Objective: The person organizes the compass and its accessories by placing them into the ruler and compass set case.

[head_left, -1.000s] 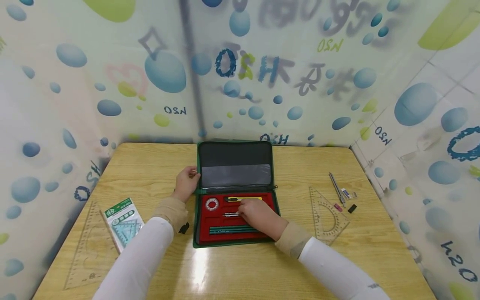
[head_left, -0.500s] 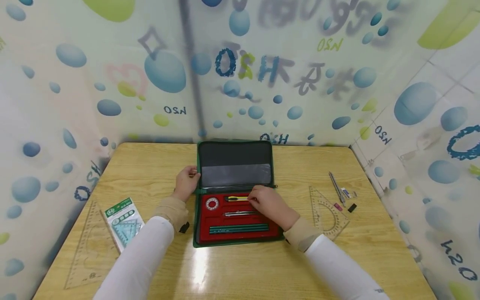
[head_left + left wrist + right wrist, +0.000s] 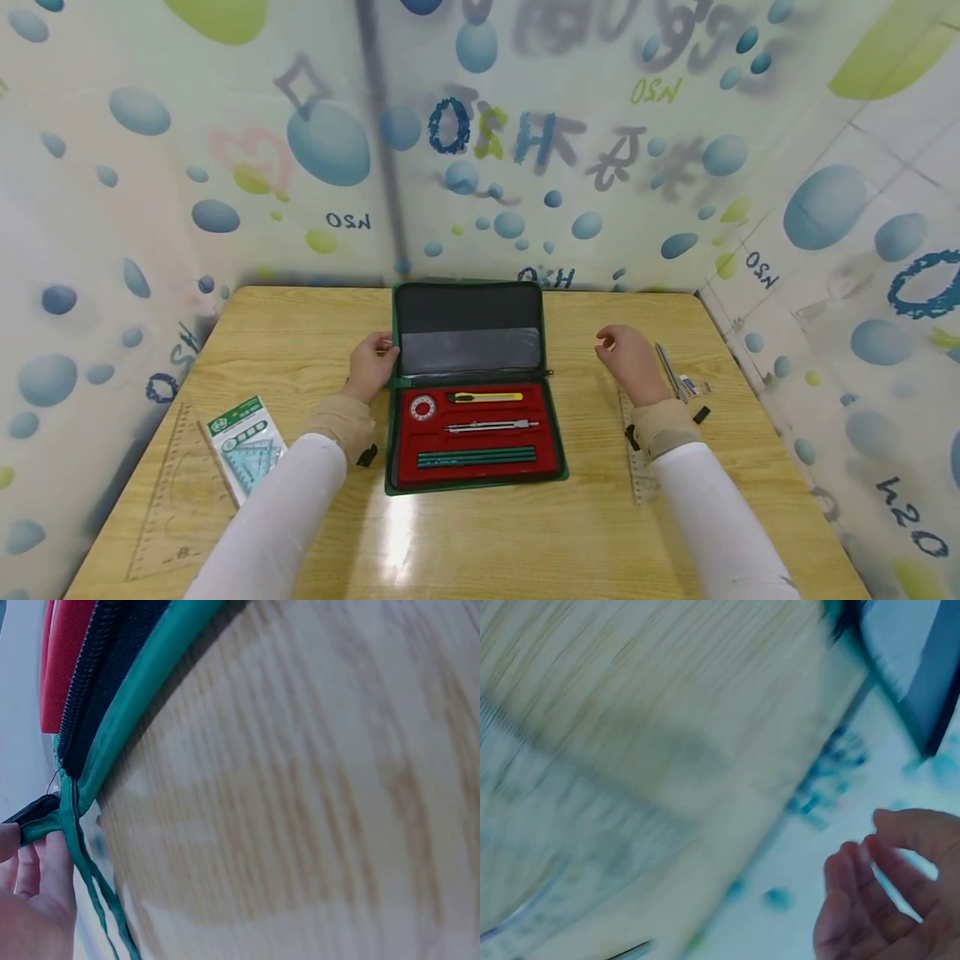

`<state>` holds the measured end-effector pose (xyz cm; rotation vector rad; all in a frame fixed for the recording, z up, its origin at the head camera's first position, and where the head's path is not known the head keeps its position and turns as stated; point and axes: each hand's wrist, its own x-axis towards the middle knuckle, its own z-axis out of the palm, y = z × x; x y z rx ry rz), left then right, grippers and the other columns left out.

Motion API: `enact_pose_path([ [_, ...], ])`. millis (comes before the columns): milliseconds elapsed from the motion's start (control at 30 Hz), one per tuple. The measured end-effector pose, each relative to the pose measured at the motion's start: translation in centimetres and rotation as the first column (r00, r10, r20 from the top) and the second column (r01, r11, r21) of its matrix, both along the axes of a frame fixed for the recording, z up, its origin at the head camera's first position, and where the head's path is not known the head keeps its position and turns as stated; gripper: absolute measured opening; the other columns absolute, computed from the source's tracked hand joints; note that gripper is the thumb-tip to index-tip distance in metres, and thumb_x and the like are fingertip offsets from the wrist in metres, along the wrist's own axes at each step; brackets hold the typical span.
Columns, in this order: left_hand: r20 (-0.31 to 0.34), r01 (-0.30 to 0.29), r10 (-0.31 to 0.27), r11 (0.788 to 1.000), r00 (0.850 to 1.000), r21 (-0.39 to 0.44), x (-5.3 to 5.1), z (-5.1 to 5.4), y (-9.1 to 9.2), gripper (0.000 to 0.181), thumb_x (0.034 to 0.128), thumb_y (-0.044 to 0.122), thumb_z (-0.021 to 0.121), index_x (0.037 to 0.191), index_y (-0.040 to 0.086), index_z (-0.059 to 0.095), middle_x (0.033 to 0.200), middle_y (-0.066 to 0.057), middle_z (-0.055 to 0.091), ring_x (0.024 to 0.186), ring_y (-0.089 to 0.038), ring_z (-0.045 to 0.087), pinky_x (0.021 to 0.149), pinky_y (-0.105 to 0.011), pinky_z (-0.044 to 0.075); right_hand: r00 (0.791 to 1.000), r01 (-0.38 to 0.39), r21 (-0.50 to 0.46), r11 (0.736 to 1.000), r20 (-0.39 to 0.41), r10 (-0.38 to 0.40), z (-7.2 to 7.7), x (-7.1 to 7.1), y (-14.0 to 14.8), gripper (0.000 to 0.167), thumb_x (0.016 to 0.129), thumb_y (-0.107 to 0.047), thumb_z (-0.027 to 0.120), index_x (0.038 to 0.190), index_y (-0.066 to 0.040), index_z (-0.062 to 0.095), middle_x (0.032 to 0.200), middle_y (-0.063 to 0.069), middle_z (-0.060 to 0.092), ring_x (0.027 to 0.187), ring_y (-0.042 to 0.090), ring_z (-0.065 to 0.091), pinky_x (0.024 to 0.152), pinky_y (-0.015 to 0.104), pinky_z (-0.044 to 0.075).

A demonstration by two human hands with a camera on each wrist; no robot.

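Observation:
The green zip case (image 3: pixel 551 481) lies unfolded at the table's middle. Its red tray (image 3: pixel 480 486) holds a yellow cutter (image 3: pixel 498 397), a silver compass (image 3: pixel 491 426), green pencils (image 3: pixel 476 457) and a round white-and-red piece (image 3: pixel 422 407). My left hand (image 3: pixel 371 367) grips the lid's left edge; in the left wrist view the hand (image 3: pixel 37 900) pinches the green zipped border (image 3: pixel 46 821). Over the set square (image 3: pixel 637 483), right of the case, is my right hand (image 3: pixel 633 362). Its fingers bend loosely with nothing between them, as the hand (image 3: pixel 889 889) in the right wrist view also shows.
On the left of the table (image 3: pixel 450 542) lie a large clear set square (image 3: pixel 161 517) and a packet of blue rulers (image 3: pixel 243 442). At the right are a metal compass (image 3: pixel 667 367), a small eraser (image 3: pixel 690 386) and a black piece (image 3: pixel 702 414). A patterned curtain hangs behind.
My right hand has left the tray and moved right, over the set square. The cutter and compass in the tray are now uncovered. My left hand stays at the lid's edge.

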<state>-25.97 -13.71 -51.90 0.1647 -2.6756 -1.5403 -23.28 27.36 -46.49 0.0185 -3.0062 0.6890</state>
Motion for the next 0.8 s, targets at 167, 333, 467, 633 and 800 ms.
enact_pose_path([
  [167,-0.005,0.002,-0.002,1.0,1.0,0.004,0.0,0.1,0.1,0.032,0.0948,0.007,0.054,0.125,-0.003,0.054,0.112,-0.024,0.059,0.108,-0.036,0.055,0.089,-0.045,0.048,0.979,0.157,0.05,0.986,0.123,-0.162,-1.1,-0.1,4.5,0.036,0.092,-0.011,0.052,0.123,0.008,0.054,0.113,0.029,0.059,0.094,0.041,0.059,0.074,0.049,0.049],
  [333,-0.015,0.003,-0.004,1.0,1.0,-0.016,0.0,0.1,0.2,0.031,0.0944,0.006,0.054,0.124,-0.004,0.054,0.111,-0.025,0.059,0.107,-0.037,0.056,0.088,-0.046,0.048,0.952,0.256,0.143,0.956,0.134,-0.275,-2.6,0.2,7.7,0.03,0.086,-0.005,0.045,0.101,0.015,0.06,0.103,0.036,0.059,0.092,0.05,0.059,0.071,0.055,0.05],
  [467,-0.005,0.005,-0.005,1.0,1.0,-0.016,0.0,0.1,0.1,0.032,0.0945,0.006,0.053,0.125,-0.004,0.054,0.111,-0.025,0.059,0.106,-0.038,0.056,0.087,-0.046,0.048,0.934,0.28,0.243,0.929,0.157,-0.322,-3.0,0.1,8.7,0.028,0.085,-0.008,0.044,0.088,0.014,0.062,0.092,0.038,0.06,0.086,0.052,0.058,0.067,0.058,0.05],
  [633,0.003,0.005,-0.005,1.0,1.0,-0.007,0.0,0.2,0.0,0.031,0.0944,0.007,0.054,0.124,-0.002,0.055,0.111,-0.023,0.059,0.106,-0.037,0.056,0.087,-0.045,0.049,0.91,0.275,0.287,0.918,0.23,-0.345,-2.8,-0.1,8.7,0.031,0.089,-0.013,0.044,0.093,0.012,0.062,0.099,0.037,0.06,0.093,0.053,0.056,0.076,0.062,0.047],
  [800,0.003,0.002,-0.002,1.0,1.0,-0.014,0.0,0.1,0.0,0.031,0.0944,0.007,0.054,0.124,-0.002,0.055,0.112,-0.023,0.059,0.106,-0.036,0.057,0.086,-0.044,0.049,0.93,0.243,0.252,0.937,0.214,-0.299,-3.1,-0.3,8.3,0.028,0.089,-0.009,0.043,0.094,0.006,0.066,0.097,0.03,0.063,0.089,0.047,0.06,0.073,0.059,0.047],
])
